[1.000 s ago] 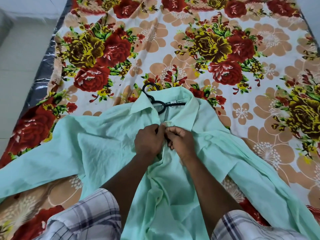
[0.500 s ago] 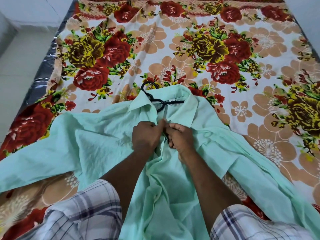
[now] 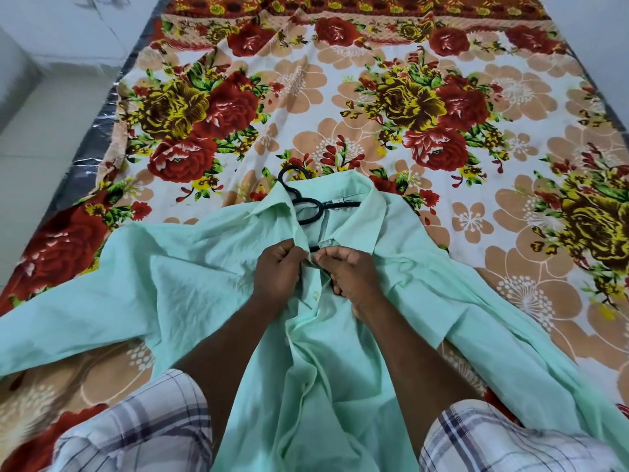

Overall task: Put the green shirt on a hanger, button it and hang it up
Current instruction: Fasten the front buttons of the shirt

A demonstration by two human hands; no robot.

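The pale green shirt [image 3: 190, 287] lies spread face up on the bed, sleeves out to both sides. A black hanger [image 3: 308, 212] sits inside it, its hook poking out past the open collar. My left hand [image 3: 277, 275] pinches the left front edge just below the collar. My right hand [image 3: 350, 274] pinches the right front edge against it. The two hands meet at the top of the placket, and a small button [image 3: 315, 295] shows just below them. The lower front of the shirt hangs open and rumpled between my forearms.
A floral bedsheet [image 3: 374, 107] in red, yellow and beige covers the mattress. The bed's dark left edge [image 3: 85, 131] borders a pale floor. My knees in checked shorts [image 3: 136, 427] press against the near side of the bed.
Both hands have stayed at the top of the placket, working the two front edges together. The camera has tilted a little, so the shirt sits lower in view.
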